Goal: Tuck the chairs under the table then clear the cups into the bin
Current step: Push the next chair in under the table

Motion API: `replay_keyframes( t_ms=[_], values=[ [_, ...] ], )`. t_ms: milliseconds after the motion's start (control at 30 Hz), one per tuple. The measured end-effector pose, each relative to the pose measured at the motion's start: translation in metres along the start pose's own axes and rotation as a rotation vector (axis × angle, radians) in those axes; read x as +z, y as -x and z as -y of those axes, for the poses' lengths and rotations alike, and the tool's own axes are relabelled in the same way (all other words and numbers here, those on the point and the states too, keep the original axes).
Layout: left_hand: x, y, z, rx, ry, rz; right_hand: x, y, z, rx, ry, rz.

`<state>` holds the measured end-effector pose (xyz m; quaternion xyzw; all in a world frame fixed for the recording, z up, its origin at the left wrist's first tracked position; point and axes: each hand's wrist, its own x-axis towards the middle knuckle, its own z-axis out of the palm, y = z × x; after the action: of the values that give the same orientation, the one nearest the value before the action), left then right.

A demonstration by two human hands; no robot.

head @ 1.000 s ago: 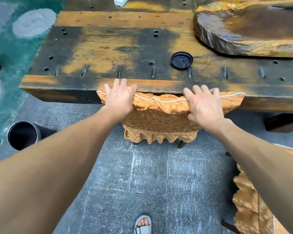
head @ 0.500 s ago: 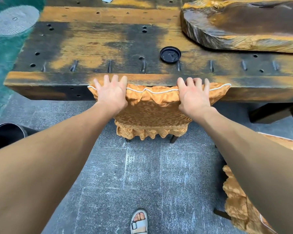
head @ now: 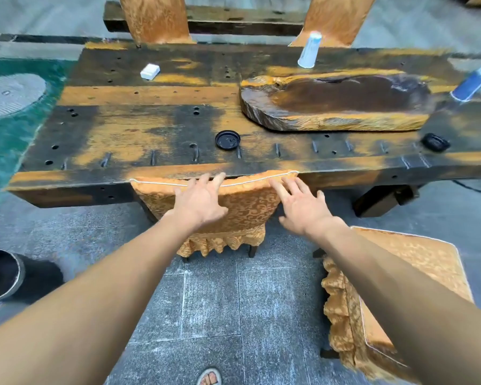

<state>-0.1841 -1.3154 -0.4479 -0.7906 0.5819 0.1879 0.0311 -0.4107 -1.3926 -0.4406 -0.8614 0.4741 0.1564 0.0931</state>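
Chair-tucking step: both hands, left hand (head: 199, 202) and right hand (head: 299, 207), are hovering with fingers spread, gripping nothing, over the tucked chair (head: 242, 207) at the table (head: 67, 182) edge; next judged target is the second chair (head: 417, 262), standing untucked at right

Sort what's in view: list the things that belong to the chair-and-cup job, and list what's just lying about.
Job: tucked chair, untucked chair, table, upside-down cup, tipped cup, bin, left hand, right hand.

Lying about: black lid, white box, wooden slab, dark object.
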Motion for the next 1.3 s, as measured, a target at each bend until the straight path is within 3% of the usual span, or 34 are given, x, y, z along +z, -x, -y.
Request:
replay_keyframes(
  t_ms=[300,400,733,1033,1300],
  values=[
    [-0.028,0.158,-0.184,-0.011,0.105,-0.098,-0.037,0.207,-0.136,0.101,0.010,-0.091],
    [-0.015,0.211,-0.245,-0.023,0.104,-0.057,-0.034,0.281,-0.188,0.142,-0.013,-0.127],
    [0.060,0.328,-0.463,0.171,0.063,-0.022,0.030,0.486,-0.355,0.305,-0.085,-0.090],
    [0.118,0.347,-0.533,0.254,-0.023,0.072,0.109,0.543,-0.423,0.394,-0.131,0.043],
    [0.162,0.321,-0.557,0.258,-0.078,0.202,0.146,0.535,-0.456,0.410,-0.142,0.143]
  ],
)
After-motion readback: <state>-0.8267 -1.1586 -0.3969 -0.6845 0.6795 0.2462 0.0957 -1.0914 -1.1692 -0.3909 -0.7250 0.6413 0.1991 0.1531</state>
